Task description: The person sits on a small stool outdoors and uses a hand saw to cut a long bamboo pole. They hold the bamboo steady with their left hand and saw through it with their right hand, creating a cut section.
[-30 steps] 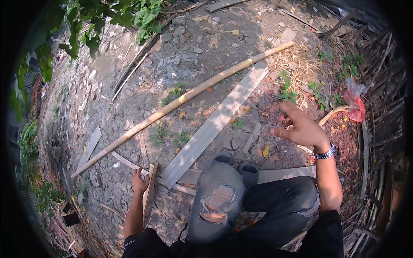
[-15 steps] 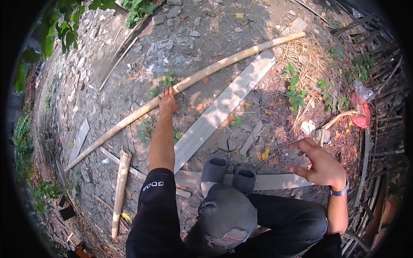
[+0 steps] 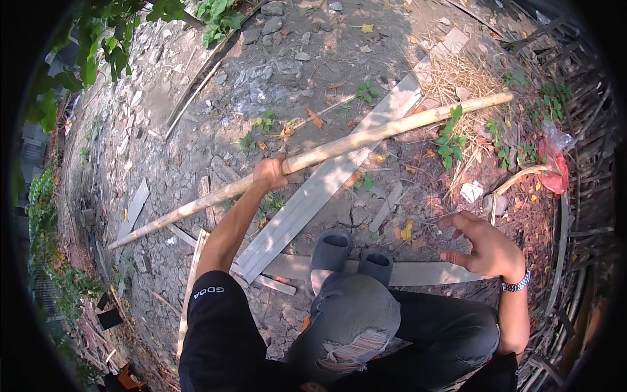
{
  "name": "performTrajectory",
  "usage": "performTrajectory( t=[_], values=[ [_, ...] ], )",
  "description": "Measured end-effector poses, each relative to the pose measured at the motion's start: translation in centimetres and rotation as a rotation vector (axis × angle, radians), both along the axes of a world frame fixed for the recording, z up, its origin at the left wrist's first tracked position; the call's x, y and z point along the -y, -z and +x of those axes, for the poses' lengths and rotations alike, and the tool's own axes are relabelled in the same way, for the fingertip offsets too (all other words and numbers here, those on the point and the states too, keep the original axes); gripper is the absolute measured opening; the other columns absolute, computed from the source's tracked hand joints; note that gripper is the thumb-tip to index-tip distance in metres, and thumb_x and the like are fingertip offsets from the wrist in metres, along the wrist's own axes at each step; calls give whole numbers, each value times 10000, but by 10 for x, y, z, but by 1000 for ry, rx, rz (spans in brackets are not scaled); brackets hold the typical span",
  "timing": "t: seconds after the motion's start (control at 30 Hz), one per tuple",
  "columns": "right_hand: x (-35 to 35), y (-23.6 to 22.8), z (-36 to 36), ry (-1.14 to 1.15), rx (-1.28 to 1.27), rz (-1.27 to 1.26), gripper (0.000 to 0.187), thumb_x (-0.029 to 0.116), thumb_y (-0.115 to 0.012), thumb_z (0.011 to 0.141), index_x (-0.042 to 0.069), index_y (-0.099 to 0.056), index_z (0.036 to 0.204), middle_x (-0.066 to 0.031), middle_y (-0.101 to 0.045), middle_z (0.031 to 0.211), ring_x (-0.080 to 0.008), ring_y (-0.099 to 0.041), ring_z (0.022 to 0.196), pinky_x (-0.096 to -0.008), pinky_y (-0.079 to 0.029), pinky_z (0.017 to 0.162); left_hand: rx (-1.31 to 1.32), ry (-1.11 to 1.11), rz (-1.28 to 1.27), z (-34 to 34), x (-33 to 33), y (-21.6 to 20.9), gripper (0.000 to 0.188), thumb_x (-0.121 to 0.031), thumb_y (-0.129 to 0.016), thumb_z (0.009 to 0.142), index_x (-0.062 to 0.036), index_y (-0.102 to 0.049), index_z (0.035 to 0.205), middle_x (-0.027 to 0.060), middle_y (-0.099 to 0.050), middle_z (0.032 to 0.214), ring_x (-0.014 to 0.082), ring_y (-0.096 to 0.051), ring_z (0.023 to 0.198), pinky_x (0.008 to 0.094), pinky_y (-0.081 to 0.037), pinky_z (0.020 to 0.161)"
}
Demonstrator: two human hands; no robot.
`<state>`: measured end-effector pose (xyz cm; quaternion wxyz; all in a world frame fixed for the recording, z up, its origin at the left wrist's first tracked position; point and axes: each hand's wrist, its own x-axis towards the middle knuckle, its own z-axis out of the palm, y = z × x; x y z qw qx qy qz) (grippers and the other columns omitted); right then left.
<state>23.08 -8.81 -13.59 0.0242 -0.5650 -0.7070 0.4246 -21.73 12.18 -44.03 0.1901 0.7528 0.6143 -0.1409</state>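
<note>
A long pale bamboo pole [image 3: 385, 129] slants from the lower left of the ground up to the straw at the right. Near its middle my left hand [image 3: 270, 174] is closed around it. Beneath the pole a grey plank [image 3: 326, 186] crosses at a steeper slant. Off to the right, my right hand [image 3: 484, 245] hovers with thumb and fingers apart, holding nothing. Below that hand, a flat strip of board [image 3: 431, 274] runs behind my grey sandals [image 3: 330, 251]. A shorter bamboo piece [image 3: 189, 307] lies left of my knee, partly covered by my left sleeve.
Dry straw [image 3: 473, 78] and a red plastic bag [image 3: 554, 166] lie at the right, beside a stack of dry sticks [image 3: 588, 189]. Broken stones [image 3: 271, 26] are scattered far off. Leafy branches [image 3: 91, 59] hang at the upper left. A small grey board [image 3: 134, 206] rests on the left.
My left hand has closed around the bamboo pole and shifted slightly right and nearer. The pole's far end has swung nearer and right, across the plank. My right hand has barely moved.
</note>
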Motion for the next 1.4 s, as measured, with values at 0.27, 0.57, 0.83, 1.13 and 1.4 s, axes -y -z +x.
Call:
performTrajectory(
  t=[0.27,0.57,0.83,1.13,1.4],
  values=[
    [2,36,38,352,284,530,967,300,-861,842,56,-303,1593,-288,-422,1547,-470,-420,1424,-510,-388,1180,295,357,262,117,61,-90,537,-133,-677,619,6,-607,1133,224,-736,804,395,-754,774,467,-613,699],
    [8,-11,33,657,60,410,919,393,-851,850,49,-391,1567,-298,-411,1467,-433,-579,1264,-486,-528,1037,301,464,262,152,95,-72,486,-153,-665,679,13,-561,1123,261,-727,797,408,-752,760,503,-605,680],
    [50,55,78,1071,-165,502,707,307,-836,864,-19,-559,1426,-227,-715,1110,-275,-713,983,-384,-545,911,186,455,29,131,150,-46,504,-168,-681,703,-42,-575,1179,262,-740,1000,427,-742,919,517,-588,850],
    [346,281,-2,1300,167,113,554,223,-795,791,54,-630,1292,-263,-538,1325,-391,-597,1171,-453,-502,1037,202,99,278,0,112,40,357,-65,-674,772,-53,-694,1128,212,-723,1173,408,-726,1010,502,-588,900],
    [586,341,-93,1759,987,-284,608,458,-675,911,21,-594,1327,-267,-497,1384,-455,-486,1294,-528,-423,1099,1104,-4,-117,2,113,-69,277,-45,-643,990,24,-675,1256,111,-747,1160,188,-720,1015,343,-567,898]
  ],
)
